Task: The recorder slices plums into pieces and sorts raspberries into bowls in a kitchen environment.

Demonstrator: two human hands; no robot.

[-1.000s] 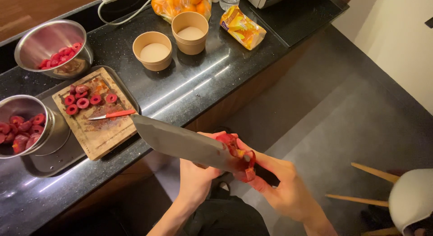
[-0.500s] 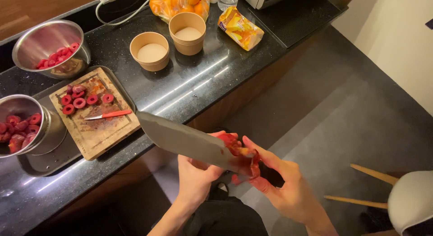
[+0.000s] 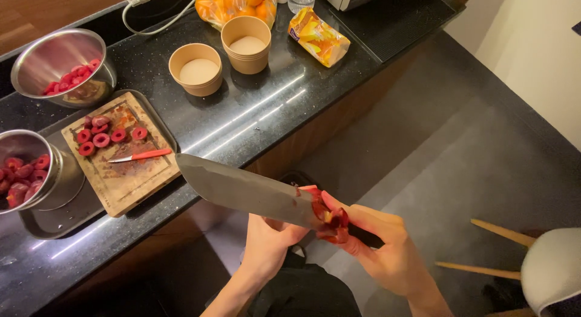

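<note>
The large knife (image 3: 248, 193) is held away from the counter, over the dark floor, its broad blade pointing left toward the wooden cutting board (image 3: 124, 156). The right hand (image 3: 387, 250) is closed around the dark handle, fingers wrapped tight. The left hand (image 3: 269, 238) comes up from under the blade near its heel, fingers pressing a dark red scrap of fruit (image 3: 330, 220) against the steel where blade meets handle; how firmly it pinches I cannot tell.

On the board lie several red fruit rings (image 3: 100, 135) and a small red-handled knife (image 3: 142, 155). The board sits in a dark metal tray (image 3: 54, 223) on the black counter (image 3: 260, 111). At the tray's left a steel bowl (image 3: 21, 147) holds halved red fruit; a second steel bowl (image 3: 57, 53) behind it holds a smaller heap of the same. Two tan paper cups (image 3: 195, 66) stand just beside each other further right, each filled with a pale white substance. Behind them lies a clear bag of oranges (image 3: 233, 2), and to the right a yellow snack packet (image 3: 318, 35). A pale chair (image 3: 554, 268) shows at lower right.

Against half a second ago, the knife has sunk slightly and moved a little right, with both hands in the same hold; everything on the counter is unmoved.
</note>
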